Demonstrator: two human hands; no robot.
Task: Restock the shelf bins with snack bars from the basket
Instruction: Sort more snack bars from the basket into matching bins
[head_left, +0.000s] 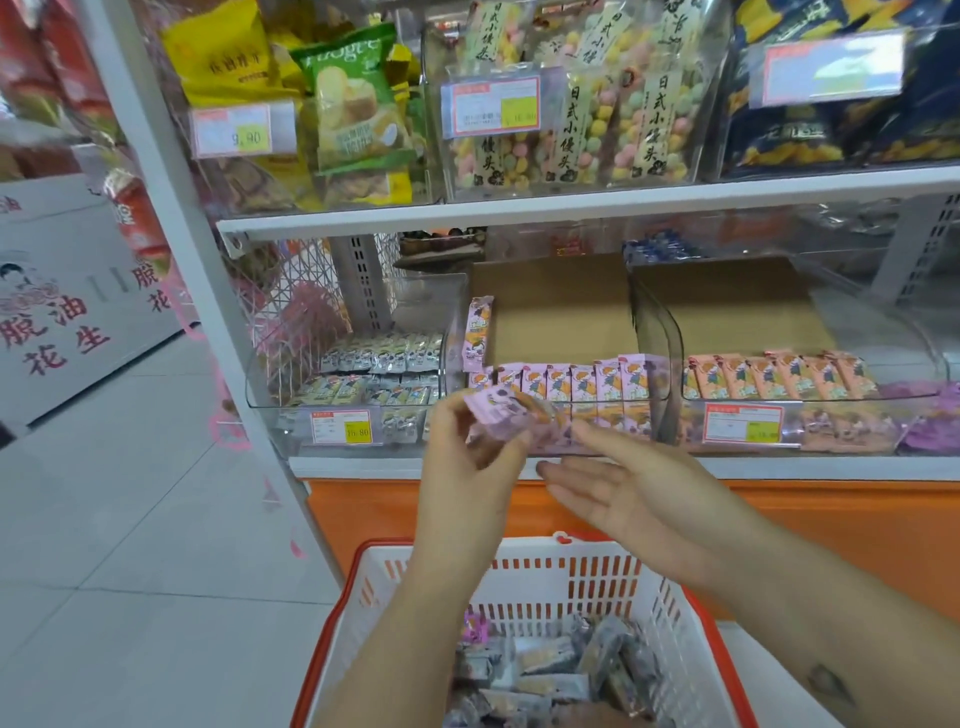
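Bright even light, bent edges (wide lens); held snack bars (506, 415) blur.

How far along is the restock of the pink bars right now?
Done: the clear plastic middle bin already holds a front row of pink-wrapped snack bars. In hand: the left hand grips pink-purple wrapped bars before that bin; the right hand is open beside it. Left: the white, orange-rimmed plastic basket holds many greyish wrapped bars.
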